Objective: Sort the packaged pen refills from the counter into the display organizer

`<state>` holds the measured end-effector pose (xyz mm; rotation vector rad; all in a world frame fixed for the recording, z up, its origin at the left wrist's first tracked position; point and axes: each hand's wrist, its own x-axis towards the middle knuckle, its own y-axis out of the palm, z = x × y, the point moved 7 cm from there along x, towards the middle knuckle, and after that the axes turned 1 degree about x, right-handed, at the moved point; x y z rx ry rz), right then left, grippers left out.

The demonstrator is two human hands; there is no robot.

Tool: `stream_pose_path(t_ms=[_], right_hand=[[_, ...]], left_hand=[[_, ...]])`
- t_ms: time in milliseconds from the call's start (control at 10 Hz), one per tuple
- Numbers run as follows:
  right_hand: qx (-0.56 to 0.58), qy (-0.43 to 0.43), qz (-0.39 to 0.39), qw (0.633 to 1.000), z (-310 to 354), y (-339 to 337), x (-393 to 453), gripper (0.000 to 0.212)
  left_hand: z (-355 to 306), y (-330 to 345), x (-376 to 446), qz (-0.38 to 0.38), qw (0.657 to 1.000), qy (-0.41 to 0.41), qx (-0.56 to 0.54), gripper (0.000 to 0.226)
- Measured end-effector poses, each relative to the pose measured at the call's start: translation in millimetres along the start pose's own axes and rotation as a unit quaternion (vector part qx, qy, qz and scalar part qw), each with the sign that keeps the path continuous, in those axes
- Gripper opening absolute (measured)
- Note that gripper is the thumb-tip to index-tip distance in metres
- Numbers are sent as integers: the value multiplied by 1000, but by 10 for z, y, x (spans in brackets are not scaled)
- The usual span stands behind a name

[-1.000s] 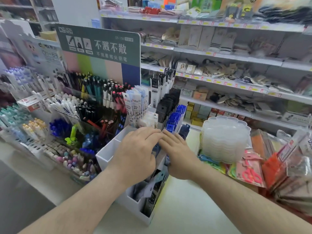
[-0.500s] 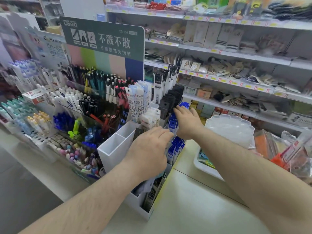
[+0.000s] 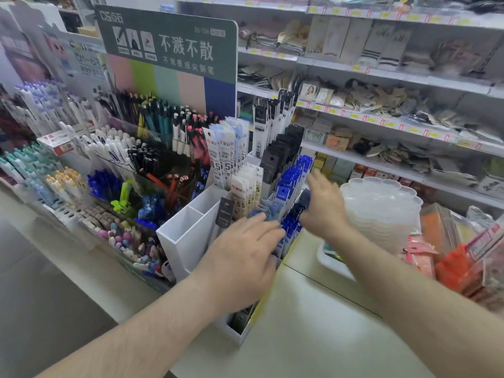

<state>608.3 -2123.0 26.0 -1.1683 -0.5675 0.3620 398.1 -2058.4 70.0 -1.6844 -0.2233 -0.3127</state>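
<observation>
Left hand [image 3: 240,257] flat, fingers straight, resting over the white display organizer [image 3: 188,236] on the counter [image 3: 313,323]. Right hand [image 3: 324,205], blurred, fingers spread loose against the blue refill packs [image 3: 289,184] standing in the organizer's right compartments; grip cannot be told. Beyond, black refill packs [image 3: 281,151] stand upright.

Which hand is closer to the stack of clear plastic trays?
Right. The right hand is just beside the tray stack, on its left; the left hand is farther left, over the white organizer.

White display organizer [image 3: 180,241] at centre frame, divided into compartments, two at its left edge empty; packaged pen refills [image 3: 290,184] stand upright inside in rows: blue-headed packs at right, black-headed behind, pale ones centre.
</observation>
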Motion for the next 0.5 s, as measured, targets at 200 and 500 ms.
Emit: stream_pose_path(t_ms=[200, 500], right_hand=[[-92, -43, 206, 973, -54, 891, -538, 101], [-63, -34, 147, 987, -14, 313, -637, 92]], left_hand=[[-220, 402, -8, 197, 976, 31, 88, 63], [-190, 269, 111, 219, 972, 3, 84, 69]])
